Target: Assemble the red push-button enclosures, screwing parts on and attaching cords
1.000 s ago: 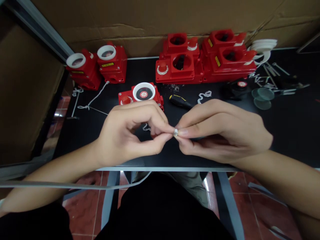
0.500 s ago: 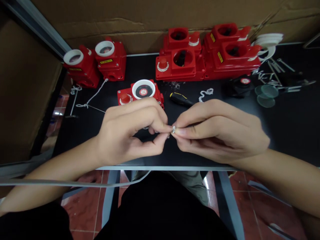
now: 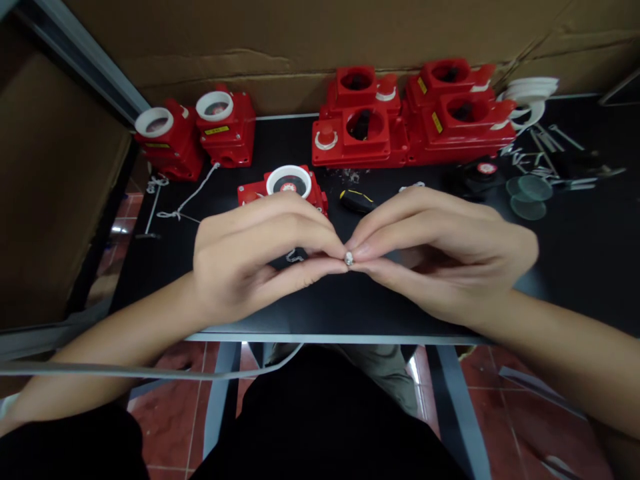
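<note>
Between the fingertips of both hands is a tiny white and silver piece (image 3: 349, 257), too small to name. My left hand (image 3: 265, 257) pinches it from the left, thumb below and fingers above. From the right, my right hand (image 3: 445, 250) pinches the same piece, its fingertips touching those of the left. Just beyond my left hand lies a red housing with a white ring (image 3: 289, 180), its lower part hidden by the fingers. A short bit of chain or cord (image 3: 294, 256) shows behind the left fingers. The black and yellow screwdriver (image 3: 356, 201) lies beyond my right fingertips.
Two red units with white rings (image 3: 225, 130) stand at the back left, with white cord hanging. Several open red housings (image 3: 367, 137) fill the back middle. At right are white rings (image 3: 531, 90), clear discs (image 3: 533, 197), loose metal parts and a black part (image 3: 475, 177).
Both hands have shifted their grip; the thumbs and fingers are straighter around the tiny piece. The view has tilted slightly, so the bench things sit a little lower.
</note>
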Motion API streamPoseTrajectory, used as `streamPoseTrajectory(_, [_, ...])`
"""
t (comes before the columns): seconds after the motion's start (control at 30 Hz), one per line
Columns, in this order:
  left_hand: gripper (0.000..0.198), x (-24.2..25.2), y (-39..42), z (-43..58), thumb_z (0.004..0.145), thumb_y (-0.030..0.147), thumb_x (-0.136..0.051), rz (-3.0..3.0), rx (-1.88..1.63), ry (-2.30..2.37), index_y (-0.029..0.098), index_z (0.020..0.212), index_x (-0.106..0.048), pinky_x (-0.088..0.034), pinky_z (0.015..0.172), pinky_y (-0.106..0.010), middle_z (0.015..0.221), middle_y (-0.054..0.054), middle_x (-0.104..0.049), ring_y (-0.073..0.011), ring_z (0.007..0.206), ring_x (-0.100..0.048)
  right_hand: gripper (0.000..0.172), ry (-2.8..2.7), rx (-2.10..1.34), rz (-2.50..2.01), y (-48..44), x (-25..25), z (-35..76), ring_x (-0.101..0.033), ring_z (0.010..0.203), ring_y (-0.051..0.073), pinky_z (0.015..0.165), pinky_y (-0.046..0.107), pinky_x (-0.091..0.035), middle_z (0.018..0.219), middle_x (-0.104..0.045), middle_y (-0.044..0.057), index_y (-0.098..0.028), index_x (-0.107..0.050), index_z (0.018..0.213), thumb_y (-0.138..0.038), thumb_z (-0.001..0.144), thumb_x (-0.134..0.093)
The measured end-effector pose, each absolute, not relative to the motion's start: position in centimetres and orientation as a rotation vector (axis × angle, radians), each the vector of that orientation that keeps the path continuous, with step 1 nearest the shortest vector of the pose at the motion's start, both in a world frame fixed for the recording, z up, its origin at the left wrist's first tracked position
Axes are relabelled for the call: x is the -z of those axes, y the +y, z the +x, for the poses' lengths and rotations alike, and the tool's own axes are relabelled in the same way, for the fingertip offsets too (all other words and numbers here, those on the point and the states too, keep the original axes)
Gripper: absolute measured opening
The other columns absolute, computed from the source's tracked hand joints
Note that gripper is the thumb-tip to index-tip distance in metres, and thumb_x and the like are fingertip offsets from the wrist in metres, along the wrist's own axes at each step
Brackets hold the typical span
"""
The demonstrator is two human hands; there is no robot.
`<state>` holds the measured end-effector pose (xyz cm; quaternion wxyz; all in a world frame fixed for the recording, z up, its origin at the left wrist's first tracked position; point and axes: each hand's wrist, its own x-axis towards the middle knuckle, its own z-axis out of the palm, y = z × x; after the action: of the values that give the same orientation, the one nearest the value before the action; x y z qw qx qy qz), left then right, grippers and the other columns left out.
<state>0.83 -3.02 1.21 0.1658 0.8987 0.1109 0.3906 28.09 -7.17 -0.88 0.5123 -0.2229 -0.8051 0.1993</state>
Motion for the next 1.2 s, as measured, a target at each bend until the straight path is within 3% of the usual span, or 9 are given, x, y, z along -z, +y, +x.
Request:
streamPoseTrajectory(0.13, [0.012,-1.2,-3.1,0.8,0.109,0.024,-0.098,2.603,-1.129,0.354,0.022,0.115,-0.087,-0.075,0.084,-0.028,0.108,-0.005,-0.093,-0.0177,0.09,-0.09,0.026,-1.951,-0.493,-0.557,-7.4,0.6,28.2,-0.09,0.092,0.017,0.083,0.029,-0.079,0.113,-0.094,0.006,-0.024,-0.092,0.116,-0.005,0.098,-0.096])
streamPoseTrajectory(0.33, [0.018,-1.3,-3.3,0.8,0.106,0.025,-0.1,2.682,-1.165,0.358,0.028,0.118,-0.087,-0.078,0.087,-0.034,0.11,-0.004,-0.094,-0.0214,0.09,-0.09,0.015,-1.92,-0.508,-0.595,-7.5,1.0,27.8,-0.086,0.085,0.015,0.068,0.023,-0.072,0.109,-0.092,0.008,-0.019,-0.091,0.109,-0.011,0.098,-0.098])
streamPoseTrajectory(0.63, [0.03,-0.7,-3.2,0.4,0.103,0.029,-0.104,2.648,-1.213,0.326,0.027,0.126,-0.085,-0.08,0.088,-0.036,0.11,-0.004,-0.093,-0.0231,0.091,-0.091,0.016,-1.859,-0.532,-0.616,-7.9,1.5,27.3,-0.084,0.085,0.015,0.067,0.022,-0.073,0.107,-0.091,0.008,-0.018,-0.09,0.113,-0.016,0.099,-0.098])
streamPoseTrajectory(0.77, [0.02,-1.2,-4.0,-0.1,0.107,0.027,-0.099,2.801,-1.052,0.477,0.029,0.124,-0.088,-0.082,0.095,-0.041,0.12,-0.006,-0.095,-0.0265,0.102,-0.093,0.012,-1.876,-0.544,-0.662,-8.2,1.4,27.1,-0.087,0.09,0.016,0.067,0.023,-0.074,0.108,-0.093,0.007,-0.02,-0.089,0.111,-0.012,0.103,-0.094])
streamPoseTrajectory(0.87, [0.015,-1.6,-4.6,0.2,0.107,0.026,-0.098,2.776,-1.104,0.468,0.028,0.118,-0.089,-0.082,0.093,-0.039,0.115,-0.005,-0.095,-0.0245,0.096,-0.093,0.01,-1.913,-0.511,-0.671,-8.2,1.0,27.2,-0.089,0.091,0.016,0.068,0.023,-0.074,0.109,-0.094,0.007,-0.021,-0.089,0.111,-0.013,0.105,-0.091])
streamPoseTrajectory(1.07, [0.015,-1.9,-5.2,0.4,0.106,0.021,-0.1,2.726,-1.12,0.474,0.022,0.114,-0.087,-0.081,0.096,-0.034,0.114,-0.007,-0.094,-0.023,0.099,-0.092,0.012,-2.006,-0.397,-0.672,-8.4,0.3,27.4,-0.089,0.089,0.014,0.069,0.017,-0.073,0.111,-0.094,0.008,-0.018,-0.088,0.11,-0.007,0.105,-0.087])
streamPoseTrajectory(1.2, [0.013,-2.0,-4.9,-0.2,0.109,0.022,-0.096,2.724,-1.047,0.427,0.026,0.115,-0.085,-0.083,0.093,-0.037,0.121,-0.006,-0.095,-0.025,0.105,-0.094,0.016,-2.035,-0.371,-0.686,-8.7,-0.1,27.1,-0.088,0.083,0.013,0.073,0.02,-0.076,0.105,-0.094,0.004,-0.022,-0.084,0.107,-0.006,0.107,-0.082])
